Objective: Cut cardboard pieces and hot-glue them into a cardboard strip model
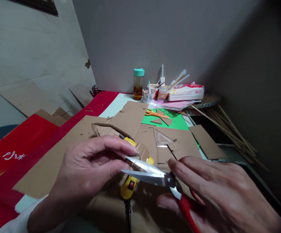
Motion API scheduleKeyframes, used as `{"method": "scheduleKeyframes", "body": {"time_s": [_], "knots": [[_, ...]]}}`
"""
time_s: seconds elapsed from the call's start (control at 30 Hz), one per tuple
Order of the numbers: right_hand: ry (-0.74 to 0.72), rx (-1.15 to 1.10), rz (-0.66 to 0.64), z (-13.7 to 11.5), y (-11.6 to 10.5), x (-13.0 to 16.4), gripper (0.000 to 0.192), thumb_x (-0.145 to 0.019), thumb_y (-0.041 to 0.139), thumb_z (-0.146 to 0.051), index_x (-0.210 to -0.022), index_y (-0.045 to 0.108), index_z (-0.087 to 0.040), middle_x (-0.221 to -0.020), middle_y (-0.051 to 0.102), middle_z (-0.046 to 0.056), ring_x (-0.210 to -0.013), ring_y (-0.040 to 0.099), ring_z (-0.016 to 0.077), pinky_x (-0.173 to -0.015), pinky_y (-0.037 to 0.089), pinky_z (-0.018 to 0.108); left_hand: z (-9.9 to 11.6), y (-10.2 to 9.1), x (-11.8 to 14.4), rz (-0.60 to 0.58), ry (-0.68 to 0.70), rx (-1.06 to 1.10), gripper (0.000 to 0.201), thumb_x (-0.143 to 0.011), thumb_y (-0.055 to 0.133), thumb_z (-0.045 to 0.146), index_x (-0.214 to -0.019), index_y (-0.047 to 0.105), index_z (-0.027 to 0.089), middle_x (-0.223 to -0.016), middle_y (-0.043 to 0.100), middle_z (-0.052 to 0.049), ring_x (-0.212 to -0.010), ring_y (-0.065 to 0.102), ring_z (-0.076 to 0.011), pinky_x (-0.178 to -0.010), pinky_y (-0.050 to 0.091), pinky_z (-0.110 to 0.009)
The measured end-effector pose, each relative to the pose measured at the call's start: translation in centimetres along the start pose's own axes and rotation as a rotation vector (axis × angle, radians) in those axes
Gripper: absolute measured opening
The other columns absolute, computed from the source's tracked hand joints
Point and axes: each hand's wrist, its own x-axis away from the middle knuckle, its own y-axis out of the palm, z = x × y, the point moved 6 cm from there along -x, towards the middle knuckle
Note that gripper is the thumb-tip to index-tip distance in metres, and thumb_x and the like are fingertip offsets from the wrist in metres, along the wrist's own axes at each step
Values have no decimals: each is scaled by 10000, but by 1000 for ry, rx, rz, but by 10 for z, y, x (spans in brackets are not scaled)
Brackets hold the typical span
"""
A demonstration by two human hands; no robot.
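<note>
My left hand pinches a small cardboard piece between thumb and forefinger, low in the middle of the view. My right hand grips red-handled scissors, blades slightly apart and pointing left at the cardboard piece. Under both hands lies a yellow glue gun with a red switch and a black cord running toward me. Big cardboard sheets cover the table below.
A green sheet with orange scissors lies further back. Behind it stand a bottle with a teal cap, cups of sticks and a tissue pack. Wooden sticks lie at right, red material at left.
</note>
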Motion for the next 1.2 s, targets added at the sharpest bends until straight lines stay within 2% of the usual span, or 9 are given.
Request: {"method": "scheduleKeyframes", "body": {"time_s": [0.23, 0.33, 0.5, 0.63, 0.7, 0.8, 0.87, 1.07, 1.2], "knots": [[21, 27, -59, 0, 7, -1, 179, -920, 694, -266, -1068, 613, -207, -761, 635, -32, -555, 588, 147, -477, 405, 317, 2, 0, 4, 56, 49, -35, 267, -634, 761, 63, -648, 822, 322, -698, 793, 62, -646, 769, -133, -626, 626, -152], [-14, 40, -47, -2, 7, -1, 100, -933, 631, -201, -1030, 606, -193, -770, 647, -3, -578, 595, 167, -481, 416, 324, 1, 2, 5, 43, 59, -17, 275, -641, 757, 68, -650, 829, 333, -694, 789, 68, -650, 765, -124, -626, 615, -135], [-70, 104, 0, -5, 5, -1, 165, -839, 541, -70, -951, 597, -177, -760, 657, 44, -591, 607, 194, -491, 448, 336, -2, 5, 6, 31, -17, 27, 237, -630, 766, 86, -622, 822, 316, -679, 778, 54, -638, 765, -137, -620, 619, -154], [-104, 142, 49, -6, 4, -1, 207, -857, 530, -26, -1011, 613, -137, -759, 669, 55, -602, 619, 193, -521, 461, 336, -6, 6, 7, 14, -83, 54, 229, -598, 792, 73, -615, 810, 301, -679, 784, 53, -661, 770, -142, -634, 615, -148], [-100, 149, 48, -6, 6, 0, 208, -884, 528, -1, -1027, 608, -129, -739, 656, 38, -580, 602, 173, -524, 448, 324, -8, 6, 7, -1, -121, 74, 271, -578, 795, 40, -643, 808, 303, -633, 765, 67, -621, 745, -123, -590, 591, -124], [-104, 143, 78, -6, 6, 2, 202, -933, 492, -12, -1068, 596, -123, -716, 639, 26, -582, 601, 167, -516, 420, 316, -8, 7, 6, -26, -112, 102, 333, -556, 832, 36, -750, 814, 307, -555, 708, 86, -493, 639, -86, -487, 534, -106], [-100, 129, 101, -5, 7, 3, 212, -946, 473, -16, -1088, 586, -125, -711, 625, 17, -584, 597, 161, -512, 401, 307, -6, 7, 5, -29, -83, 113, 357, -561, 850, 53, -816, 809, 300, -564, 704, 83, -475, 602, -76, -477, 522, -103], [-67, 184, 97, -3, 6, 3, 287, -895, 585, -118, -1182, 588, -117, -823, 659, 42, -658, 598, 170, -553, 403, 292, -3, 6, 5, -3, -42, 141, 304, -637, 836, 73, -857, 794, 278, -641, 719, 72, -617, 698, -73, -587, 544, -63], [-63, 246, 106, -2, 2, -1, 259, -868, 571, -127, -1120, 627, -109, -806, 641, 60, -658, 556, 189, -581, 423, 300, -4, 5, 5, 22, -55, 136, 299, -660, 822, 62, -845, 795, 296, -668, 728, 73, -650, 720, -73, -620, 555, -63]]}}
